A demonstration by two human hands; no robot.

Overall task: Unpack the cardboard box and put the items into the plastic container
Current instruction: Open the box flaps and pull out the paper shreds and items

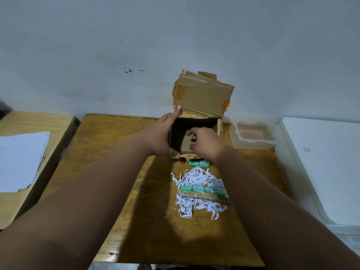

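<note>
While we steady cardboard box (202,94) with left hand (159,135), index and thumb spread along wall, right hand (204,143) reaches inside, fingers curled; whether gripping anything, cannot tell. Green rolls (198,163) on table (116,152); plastic container (253,148) beside box, unfilled.

A plain, pale grey-blue wall (175,36) fills the far side, marked by a small cluster of dark specks (130,71). Against it stands a worn wooden table (105,131), its varnish dully shining, with broad shadows across the top. To the left sits a second wooden desk (39,121) bearing white sheets of paper (19,160). On the right is a white surface with rounded corners (327,162), possibly an appliance lid. Pale floor (348,240) shows beside it.
</note>
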